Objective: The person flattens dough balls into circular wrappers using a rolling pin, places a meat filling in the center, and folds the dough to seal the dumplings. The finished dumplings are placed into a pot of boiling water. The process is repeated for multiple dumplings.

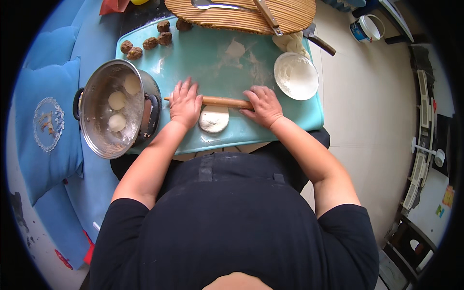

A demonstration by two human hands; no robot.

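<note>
A thin wooden rolling pin (224, 102) lies crosswise on the teal mat (193, 63), over the far edge of a flattened round of white dough (214, 120). My left hand (184, 104) holds the pin down near its left end, fingers reaching forward over it. Toward the other end, my right hand (264, 104) is closed over the pin with bent fingers. The dough's near part shows below the pin, between my hands. To the left, a steel pot (87, 113) stands tilted toward me, holding flour and several pale dough balls (116, 100).
A white bowl of flour (296, 76) stands right of my right hand. Several brown balls (150, 43) sit at the far left. A ribbed wooden board (232, 17) at the back carries a metal spoon (203, 4) and a wooden-handled tool (267, 15). A white bucket (367, 29) stands farther right.
</note>
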